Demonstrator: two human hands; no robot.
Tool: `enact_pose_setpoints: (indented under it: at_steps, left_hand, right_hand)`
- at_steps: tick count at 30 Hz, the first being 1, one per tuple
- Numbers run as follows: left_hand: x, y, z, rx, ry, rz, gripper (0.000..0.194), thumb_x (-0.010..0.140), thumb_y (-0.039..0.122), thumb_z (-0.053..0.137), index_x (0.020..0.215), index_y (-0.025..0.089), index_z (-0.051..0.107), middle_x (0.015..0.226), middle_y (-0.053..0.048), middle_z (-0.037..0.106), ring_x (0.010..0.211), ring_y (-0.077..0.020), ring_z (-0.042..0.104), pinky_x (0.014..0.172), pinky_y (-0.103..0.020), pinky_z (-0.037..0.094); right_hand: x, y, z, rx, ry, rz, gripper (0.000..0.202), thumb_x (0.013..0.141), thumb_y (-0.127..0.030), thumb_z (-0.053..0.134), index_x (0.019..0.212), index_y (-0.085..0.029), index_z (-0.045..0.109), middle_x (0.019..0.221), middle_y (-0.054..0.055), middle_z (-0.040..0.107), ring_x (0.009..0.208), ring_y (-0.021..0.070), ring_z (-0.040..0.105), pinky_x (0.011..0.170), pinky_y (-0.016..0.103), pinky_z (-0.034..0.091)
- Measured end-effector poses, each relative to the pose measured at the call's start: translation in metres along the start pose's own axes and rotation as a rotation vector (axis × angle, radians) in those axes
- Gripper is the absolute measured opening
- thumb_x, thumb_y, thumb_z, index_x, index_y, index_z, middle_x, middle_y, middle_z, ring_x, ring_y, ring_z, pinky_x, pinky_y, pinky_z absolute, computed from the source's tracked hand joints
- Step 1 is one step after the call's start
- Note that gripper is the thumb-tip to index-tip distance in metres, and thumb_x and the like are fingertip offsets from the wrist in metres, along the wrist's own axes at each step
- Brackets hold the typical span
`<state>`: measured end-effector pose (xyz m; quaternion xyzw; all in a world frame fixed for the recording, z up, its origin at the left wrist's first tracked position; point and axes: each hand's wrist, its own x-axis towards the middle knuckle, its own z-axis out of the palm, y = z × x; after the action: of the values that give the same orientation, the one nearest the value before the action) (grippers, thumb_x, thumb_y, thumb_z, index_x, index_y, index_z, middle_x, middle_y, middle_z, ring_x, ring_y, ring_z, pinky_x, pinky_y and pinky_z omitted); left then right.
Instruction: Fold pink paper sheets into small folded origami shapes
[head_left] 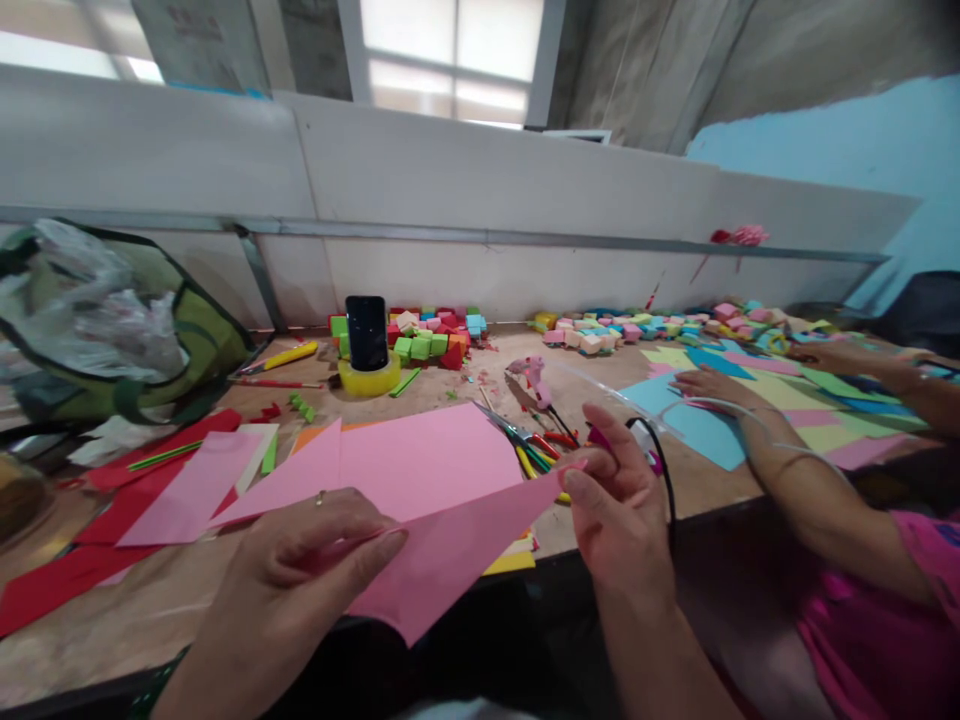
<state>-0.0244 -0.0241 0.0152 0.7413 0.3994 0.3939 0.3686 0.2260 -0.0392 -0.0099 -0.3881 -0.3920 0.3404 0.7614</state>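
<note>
Here both hands pinch pink paper past the table edge.

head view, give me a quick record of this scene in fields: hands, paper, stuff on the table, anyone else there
left hand: pinches the near edge of the pink paper
right hand: holds the paper's right tip
paper: folded, held over the table edge
behind it: scissors, phone standing in a tape roll, paper cubes
left side: green bag
co-worker: arm on coloured sheets at right
</note>
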Motion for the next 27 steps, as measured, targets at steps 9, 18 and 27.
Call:
enact_pose_setpoints:
  at_steps: [9, 18, 27]
  left_hand:
    - [0.015, -0.004, 0.007, -0.127, -0.016, -0.132, 0.026, 0.078, 0.033, 0.064, 0.061, 0.014, 0.064, 0.059, -0.001, 0.059, 0.058, -0.0108, 0.048, 0.054, -0.019, 0.039]
    - [0.020, -0.014, 0.009, -0.280, -0.035, -0.238, 0.019, 0.075, 0.031, 0.068, 0.067, 0.014, 0.068, 0.062, -0.001, 0.063, 0.059, -0.0097, 0.050, 0.055, -0.018, 0.039]
    - [0.017, -0.014, 0.007, -0.337, -0.036, -0.197, 0.023, 0.078, 0.030, 0.065, 0.062, 0.013, 0.063, 0.060, 0.001, 0.055, 0.060, -0.0092, 0.045, 0.057, -0.019, 0.036]
  right_hand:
    - [0.001, 0.004, -0.002, 0.002, 0.079, -0.019, 0.048, 0.067, -0.016, 0.074, 0.114, -0.027, 0.065, 0.066, -0.004, 0.065, 0.059, 0.0089, 0.058, 0.056, 0.018, 0.048]
    - [0.003, 0.008, -0.002, 0.018, 0.104, -0.011, 0.052, 0.061, -0.014, 0.079, 0.111, -0.021, 0.068, 0.064, -0.003, 0.066, 0.057, 0.0090, 0.059, 0.053, 0.017, 0.048]
    - [0.000, 0.011, -0.002, -0.039, 0.117, -0.008, 0.052, 0.063, -0.020, 0.081, 0.113, -0.026, 0.067, 0.070, -0.001, 0.067, 0.062, 0.0124, 0.059, 0.056, 0.022, 0.050]
